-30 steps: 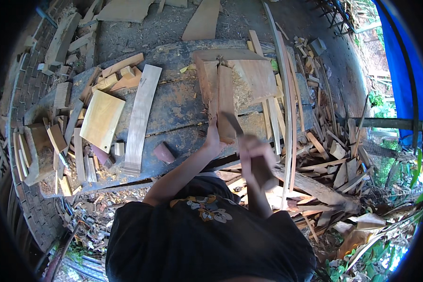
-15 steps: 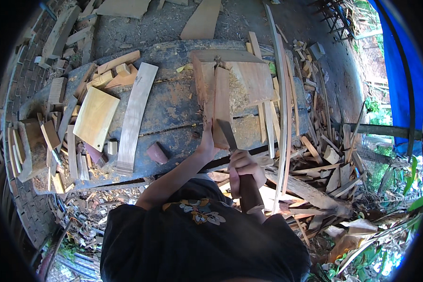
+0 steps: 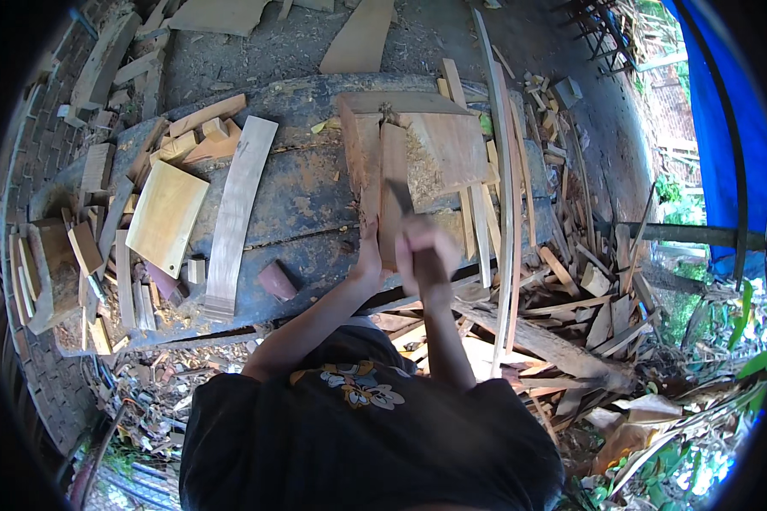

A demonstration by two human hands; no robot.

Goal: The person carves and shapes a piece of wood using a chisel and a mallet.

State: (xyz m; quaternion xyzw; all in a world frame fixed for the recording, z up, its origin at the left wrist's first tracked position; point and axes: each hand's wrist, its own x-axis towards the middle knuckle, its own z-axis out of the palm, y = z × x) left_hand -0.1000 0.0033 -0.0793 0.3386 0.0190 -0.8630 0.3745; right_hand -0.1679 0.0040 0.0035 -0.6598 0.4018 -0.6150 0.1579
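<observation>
My left hand (image 3: 368, 255) grips the near left side of a narrow upright-grained wooden board (image 3: 391, 153), which lies along a large wooden block (image 3: 447, 145) with shavings on it. My right hand (image 3: 428, 255) is closed on the handle of a dark flat-bladed tool (image 3: 399, 193), blurred by motion, whose blade lies against the narrow board. Both hands are at the near end of the board, close together over the front edge of a worn dark workbench (image 3: 302, 204).
A pale board (image 3: 166, 217), a long weathered plank (image 3: 239, 217), offcuts (image 3: 204, 145) and a pink piece (image 3: 277, 281) lie leftward. Long strips (image 3: 503, 213) run right of the block, beside a scrap pile (image 3: 596, 324). A blue tarp (image 3: 707, 136) hangs at the right.
My right hand and the blade have moved up along the board, away from my body, since half a second ago. My left hand stays on the board; the scene has shifted slightly left.
</observation>
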